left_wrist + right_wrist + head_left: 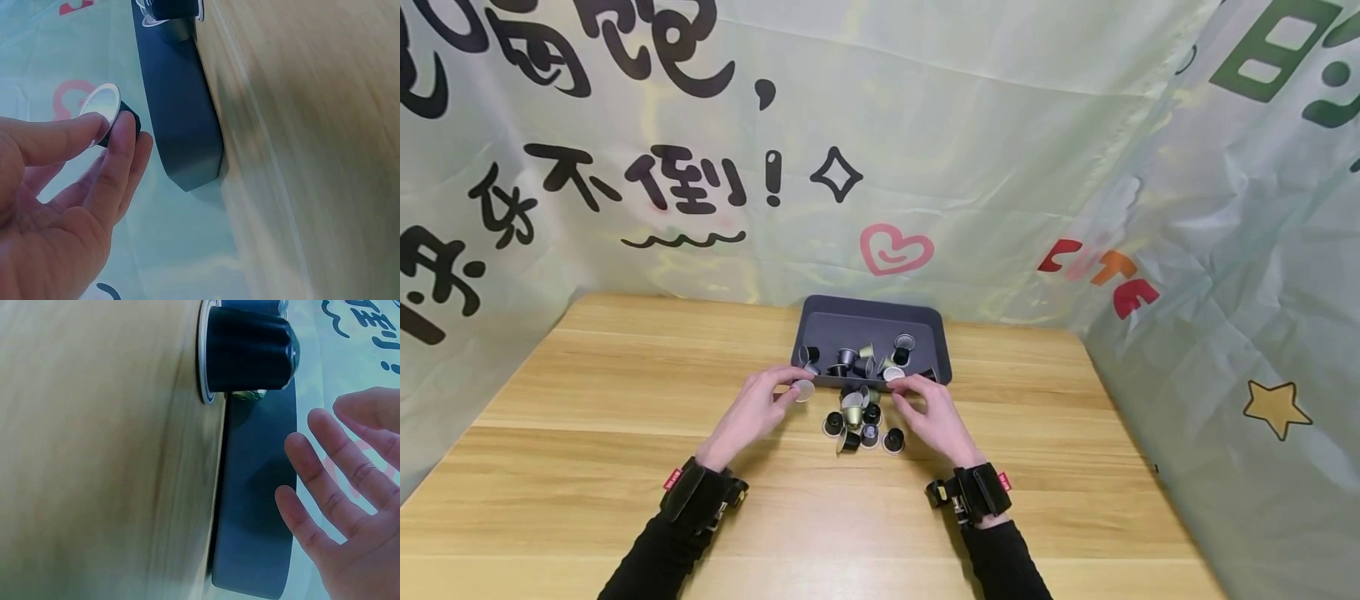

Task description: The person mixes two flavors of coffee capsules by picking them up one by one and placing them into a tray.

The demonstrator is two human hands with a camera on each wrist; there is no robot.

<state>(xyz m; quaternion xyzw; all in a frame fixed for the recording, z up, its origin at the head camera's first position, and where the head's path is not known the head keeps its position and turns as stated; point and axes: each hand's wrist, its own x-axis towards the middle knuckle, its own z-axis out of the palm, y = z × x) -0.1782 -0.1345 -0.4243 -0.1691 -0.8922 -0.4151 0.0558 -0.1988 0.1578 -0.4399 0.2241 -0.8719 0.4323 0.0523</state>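
Note:
My left hand (758, 410) pinches a dark coffee capsule (107, 105) between thumb and fingers, its pale foil lid tilted up, at the front left corner of a dark grey tray (868, 315). Near the tray's front right edge is my right hand (934, 417), fingers extended and holding nothing in the right wrist view. Between the hands, a pile of coffee capsules (853, 414) lies on the table against the tray's front; one black capsule (250, 350) stands large in the right wrist view. More capsules (862, 365) lie inside the tray, mostly along its front half.
The wooden table (662, 367) backs onto a hanging printed cloth (985, 167), which also runs along the right side. The tray sits close to the back edge. A black capsule (893, 441) lies at the right of the pile.

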